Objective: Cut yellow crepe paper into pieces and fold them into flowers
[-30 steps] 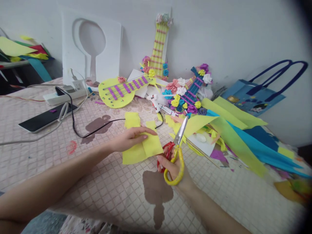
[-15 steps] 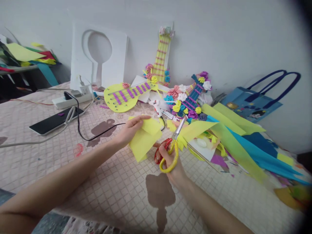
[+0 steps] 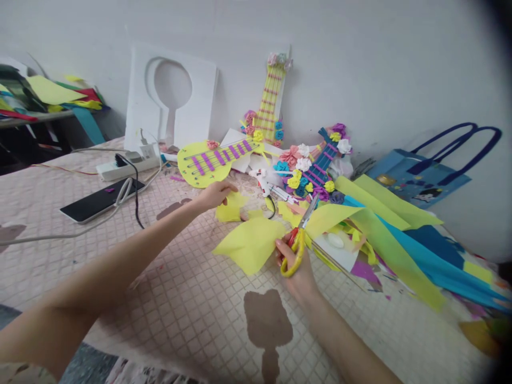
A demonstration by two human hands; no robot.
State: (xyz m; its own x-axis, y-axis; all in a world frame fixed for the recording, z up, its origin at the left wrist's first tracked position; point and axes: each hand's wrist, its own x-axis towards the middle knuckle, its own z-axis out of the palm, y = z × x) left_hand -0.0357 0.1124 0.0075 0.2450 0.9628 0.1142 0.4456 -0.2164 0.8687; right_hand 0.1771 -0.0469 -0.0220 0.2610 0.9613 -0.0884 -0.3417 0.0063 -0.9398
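Observation:
My right hand (image 3: 296, 269) is closed through the yellow and red handles of a pair of scissors (image 3: 298, 246), blades pointing up and away with their tips under a yellow-green sheet. Its thumb also rests on the edge of a loose yellow paper sheet (image 3: 250, 244), which hangs just above the tablecloth. My left hand (image 3: 216, 195) is stretched further out, with curled fingers on a small yellow paper scrap (image 3: 229, 212) lying on the cloth near the yellow paper guitar (image 3: 206, 161).
Paper guitars with paper flowers (image 3: 308, 165) lean on the wall, and a white glue gun (image 3: 261, 179) lies before them. Green and blue sheets (image 3: 394, 226) pile up at the right by a blue bag (image 3: 420, 176). A phone (image 3: 100, 200), power strip (image 3: 120, 168) and cables sit left.
My left hand has let go of the big yellow sheet and reached forward to the small scrap. The sheet now sits against my right hand, which has shifted slightly right with the scissors.

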